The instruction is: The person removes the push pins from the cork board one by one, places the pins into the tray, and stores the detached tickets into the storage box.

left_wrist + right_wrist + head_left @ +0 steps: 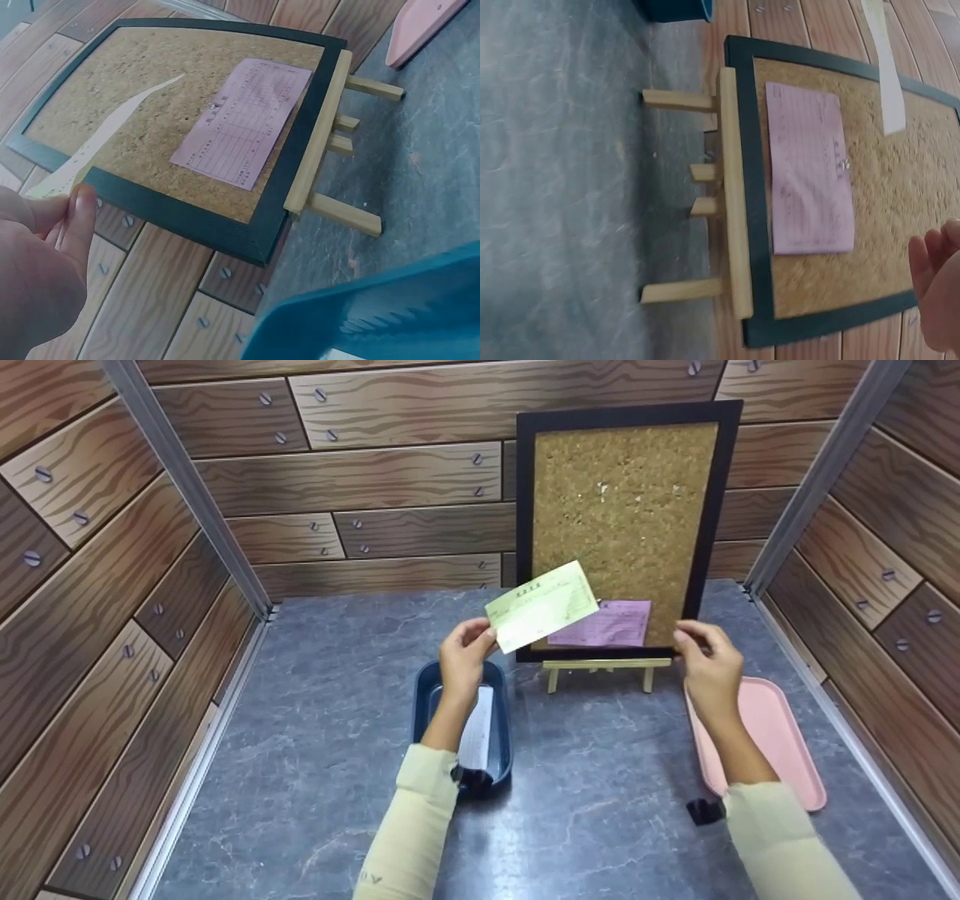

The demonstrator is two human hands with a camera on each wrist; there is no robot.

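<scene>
My left hand [463,654] pinches a pale yellow-green printed slip [541,607] by its lower left corner, tilted in front of the cork board [626,510]. Edge-on, the slip [112,127] looks slightly bent in the left wrist view. A purple printed slip [626,622] is on the board's lower part, with a small clear pin [844,163] at its top edge. Beside the board's lower right corner is my right hand [709,660], fingers bent and thumb close to the index finger. Whether something tiny is between those fingertips cannot be made out.
The black-framed board stands on a small wooden easel [607,664]. Under my left forearm, a dark blue tray [424,690] holds a white paper [478,727]. A pink tray [784,735] lies beneath my right forearm. Wood-patterned panels [405,472] enclose the grey marbled table [315,735].
</scene>
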